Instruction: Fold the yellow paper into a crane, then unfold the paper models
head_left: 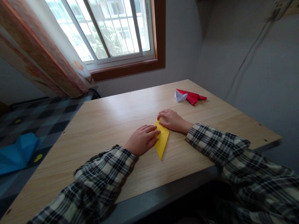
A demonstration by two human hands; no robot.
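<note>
Both hands are pressing flat and open on the folded yellow paper [162, 140] mid-table [105, 124]: left hand [143, 139] pinning its left edge, right hand [171, 120] creasing the top; best keeping edges aligned and pressure even.

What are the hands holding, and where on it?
Nothing is lifted. Both hands press the folded yellow paper kite shape flat on the wooden table: left hand on its left edge, right hand on its upper tip.

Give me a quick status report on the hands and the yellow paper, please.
Left hand and right hand both flat on yellow folded paper, pressing. Paper lies on wooden table. Red-and-white paper model sits apart, far side.
</note>
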